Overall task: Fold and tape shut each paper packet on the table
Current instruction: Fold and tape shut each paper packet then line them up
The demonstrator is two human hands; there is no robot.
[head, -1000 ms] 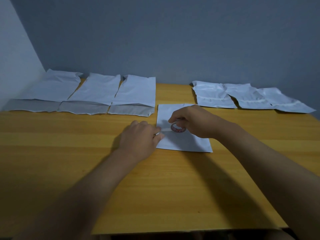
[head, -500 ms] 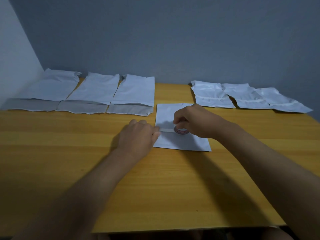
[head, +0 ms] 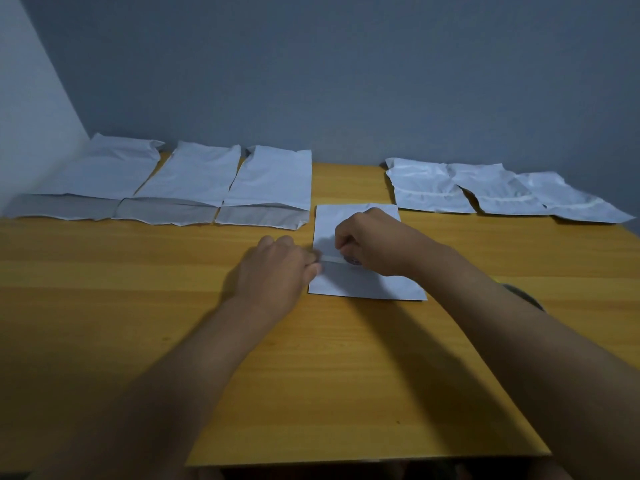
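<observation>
A folded white paper packet (head: 367, 284) lies flat in the middle of the wooden table (head: 138, 306). My right hand (head: 377, 244) grips a small tape roll (head: 351, 260) on top of the packet; only the roll's lower edge shows under my fingers. A strip of tape (head: 330, 259) runs from the roll leftward across the packet's fold. My left hand (head: 277, 271) holds down the strip's left end at the packet's left edge, fingertips pressed there.
Three unfolded packets (head: 194, 185) with grey lower flaps lie in a row at the back left. Three crumpled, folded packets (head: 485, 192) lie at the back right. A grey wall stands right behind the table. The table's front edge is close to me.
My right hand has carried the tape roll a little to the right across the packet, drawing out more tape. My left hand has stayed at the packet's left edge.
</observation>
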